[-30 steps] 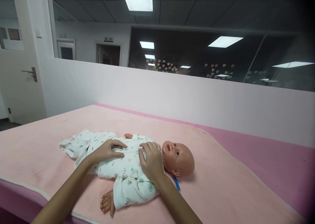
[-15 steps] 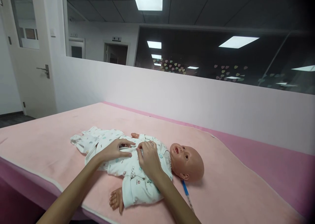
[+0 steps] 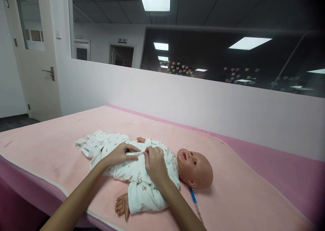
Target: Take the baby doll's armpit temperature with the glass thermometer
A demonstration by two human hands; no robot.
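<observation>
Doll (image 3: 197,169) lies face-up on the pink-covered bench (image 3: 238,197), arms already sleeved in the garment (image 3: 125,173); its front strip (image 3: 135,153) appears unsettled, fastening unclear. Left hand (image 3: 121,155) curls around that, thumb and fingers parted; right hand (image 3: 156,162) seems to pinch one end.

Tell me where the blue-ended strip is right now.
In the head view, the blue-ended strip lies on the pink mat, low and right of centre, just below the doll's head.
</observation>
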